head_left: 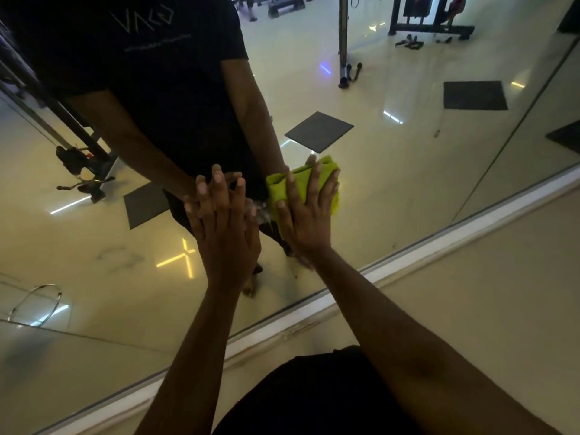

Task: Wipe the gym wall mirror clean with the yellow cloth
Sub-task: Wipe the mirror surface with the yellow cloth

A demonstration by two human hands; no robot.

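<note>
Right up close from the head view, the person's right hand [309,211] lies flat with fingers spread on the folded yellow cloth [326,174], pressing it against the wall mirror [392,171] low down, near its white bottom frame [408,255]. Just beside it, the left hand [224,221] rests open-palmed on the glass, fingers straight, holding nothing. Dark floor mats [318,130] show in the reflection.

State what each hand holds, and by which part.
The right hand presses flat on the yellow cloth's middle, against the mirror. The left hand holds nothing, fingers straight on the glass.
</note>
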